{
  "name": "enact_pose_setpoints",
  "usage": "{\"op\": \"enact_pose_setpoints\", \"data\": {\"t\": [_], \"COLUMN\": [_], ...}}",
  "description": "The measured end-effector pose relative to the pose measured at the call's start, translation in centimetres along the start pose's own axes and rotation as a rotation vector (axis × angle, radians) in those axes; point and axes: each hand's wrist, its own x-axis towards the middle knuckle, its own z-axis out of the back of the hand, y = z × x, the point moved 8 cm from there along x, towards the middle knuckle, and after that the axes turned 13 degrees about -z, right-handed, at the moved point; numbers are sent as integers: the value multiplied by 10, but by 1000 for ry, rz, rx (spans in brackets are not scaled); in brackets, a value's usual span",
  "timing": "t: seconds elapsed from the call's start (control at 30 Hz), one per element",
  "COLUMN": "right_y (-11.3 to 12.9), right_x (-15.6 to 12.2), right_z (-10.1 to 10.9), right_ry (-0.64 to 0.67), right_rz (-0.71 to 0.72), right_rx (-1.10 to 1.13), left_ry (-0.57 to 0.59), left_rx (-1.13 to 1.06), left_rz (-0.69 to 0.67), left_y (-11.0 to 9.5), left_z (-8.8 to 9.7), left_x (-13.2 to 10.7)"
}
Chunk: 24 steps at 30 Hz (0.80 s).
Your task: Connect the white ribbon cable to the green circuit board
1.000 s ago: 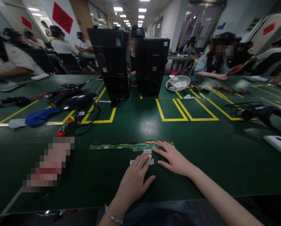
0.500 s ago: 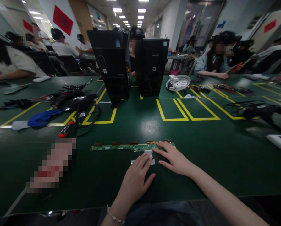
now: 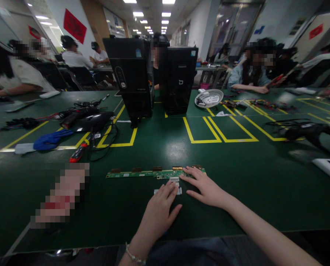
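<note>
A long narrow green circuit board (image 3: 137,173) lies on the dark green table (image 3: 237,177) in front of me. My right hand (image 3: 205,187) rests flat on the board's right end, fingers spread and open. My left hand (image 3: 158,212) lies flat just below it, its fingertips on a small white ribbon connector (image 3: 177,181) that sticks out from the board's near edge. Neither hand grips anything.
Two black computer towers (image 3: 133,77) stand upright at mid-table. Cables, a black tool, a blue cloth (image 3: 50,140) and a red-handled screwdriver (image 3: 76,155) lie at the left. A white fan grille (image 3: 209,98) sits behind. Other people work at the table's far sides.
The view has tilted slightly. Both hands stay in the same spots on the board and connector.
</note>
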Motion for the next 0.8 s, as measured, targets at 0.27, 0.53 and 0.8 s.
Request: {"op": "enact_pose_setpoints", "data": {"t": [0.27, 0.53, 0.8], "right_y": [2, 0, -1], "right_x": [0, -1, -1], "right_z": [2, 1, 3], "right_ry": [15, 36, 27], "right_rz": [-3, 3, 16], "right_rx": [-3, -10, 13], "left_ry": [10, 105, 149], "left_rx": [54, -7, -40], "left_rz": [24, 5, -25], "left_y": [-6, 2, 9], "left_z": [-7, -1, 2], "left_x": [1, 1, 0]}}
